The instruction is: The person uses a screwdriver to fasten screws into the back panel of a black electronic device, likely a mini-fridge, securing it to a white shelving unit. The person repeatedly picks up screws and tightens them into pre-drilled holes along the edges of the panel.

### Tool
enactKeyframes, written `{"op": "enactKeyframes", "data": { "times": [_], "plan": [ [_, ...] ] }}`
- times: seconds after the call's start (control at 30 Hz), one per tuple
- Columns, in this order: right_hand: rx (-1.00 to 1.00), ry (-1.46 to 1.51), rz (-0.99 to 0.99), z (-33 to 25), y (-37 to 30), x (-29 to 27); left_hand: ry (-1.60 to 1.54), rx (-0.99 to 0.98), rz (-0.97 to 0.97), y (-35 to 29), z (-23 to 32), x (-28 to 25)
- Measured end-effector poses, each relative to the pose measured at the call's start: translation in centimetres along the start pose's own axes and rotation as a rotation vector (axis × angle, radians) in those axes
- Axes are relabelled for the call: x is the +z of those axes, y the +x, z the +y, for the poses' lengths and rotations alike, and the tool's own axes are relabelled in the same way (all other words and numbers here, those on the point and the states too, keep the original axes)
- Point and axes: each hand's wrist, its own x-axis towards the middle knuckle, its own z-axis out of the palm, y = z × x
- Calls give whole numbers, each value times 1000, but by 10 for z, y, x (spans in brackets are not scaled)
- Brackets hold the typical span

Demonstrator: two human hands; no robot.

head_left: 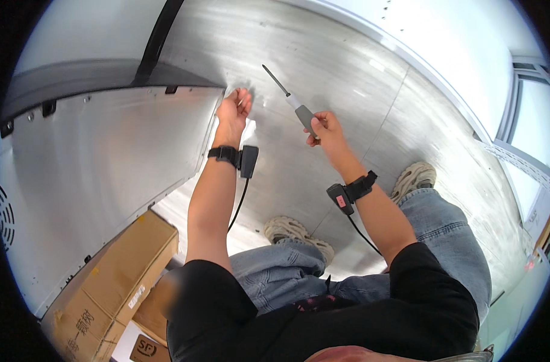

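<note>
A screwdriver [303, 113] with a grey handle and a long dark shaft is gripped in my right hand [326, 130], its tip pointing up and to the left over the floor. My left hand [234, 108] is beside the front corner of a large metal cabinet [112, 139], fingers curled loosely and apart. Nothing shows in that hand. Whether its fingers touch the cabinet's edge, I cannot tell. Small screws and black clips sit along the cabinet's upper rim. A black strap with a small box and a cable is on each wrist.
Brown cardboard boxes [115, 283] stand against the cabinet at the lower left, with a smaller white and brown box [139, 344] below. A white panelled unit [456, 54] lines the far right. Under me is a pale, streaked floor [323, 57]; both my shoes [415, 178] rest on it.
</note>
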Motion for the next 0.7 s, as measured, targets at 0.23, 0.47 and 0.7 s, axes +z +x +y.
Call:
{"op": "enactKeyframes", "data": {
  "times": [0.23,0.47,0.7],
  "plan": [
    [-235,169,20,-54,-4,-42,377,230,-350,-62,27,143],
    [-400,305,188,-97,-12,-89,804,674,-585,-73,30,307],
    [-456,348,302,-118,-14,-128,1108,827,-440,-37,1,399]
  ]
}}
